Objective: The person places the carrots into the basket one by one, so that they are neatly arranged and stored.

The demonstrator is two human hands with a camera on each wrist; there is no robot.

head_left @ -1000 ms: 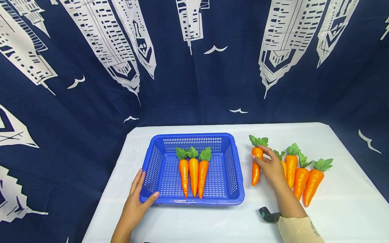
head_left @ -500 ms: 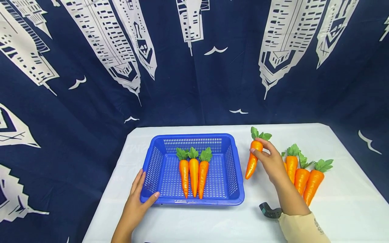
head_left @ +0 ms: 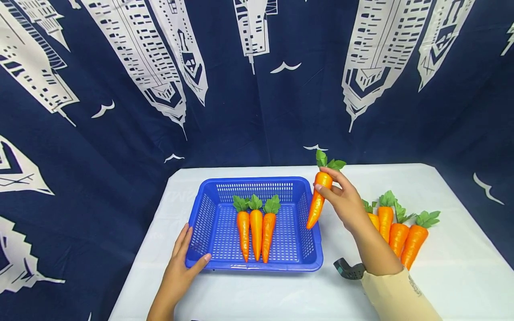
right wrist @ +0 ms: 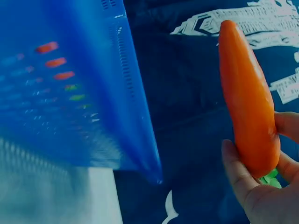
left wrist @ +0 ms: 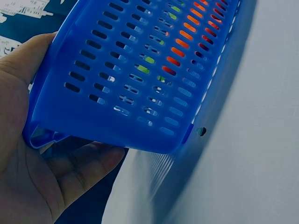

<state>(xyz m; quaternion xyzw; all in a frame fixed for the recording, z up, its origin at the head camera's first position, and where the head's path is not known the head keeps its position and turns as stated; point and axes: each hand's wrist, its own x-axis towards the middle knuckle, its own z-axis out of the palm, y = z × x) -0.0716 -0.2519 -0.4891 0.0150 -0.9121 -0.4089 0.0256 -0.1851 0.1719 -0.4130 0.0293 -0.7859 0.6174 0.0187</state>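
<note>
My right hand [head_left: 341, 198] grips an orange toy carrot [head_left: 317, 198] near its green leaves and holds it in the air over the right rim of the blue plastic basket [head_left: 309, 263]. In the right wrist view the held carrot [right wrist: 247, 107] fills the right side, the basket wall [right wrist: 93, 93] the left. Three carrots [head_left: 255, 229] lie side by side in the basket. My left hand [head_left: 182, 258] holds the basket's near left corner, thumb on the rim; the left wrist view shows the left hand [left wrist: 32, 163] against the basket wall [left wrist: 135, 70].
Several more carrots [head_left: 395, 229] lie in a row on the white table [head_left: 441, 276], right of the basket. A dark blue curtain with white tower prints [head_left: 257, 80] hangs behind the table. A black wrist strap [head_left: 347, 269] shows by my right sleeve.
My right hand has lifted one carrot from the row on the table and carried it up and left to the basket's right rim. The left hand has stayed on the basket.
</note>
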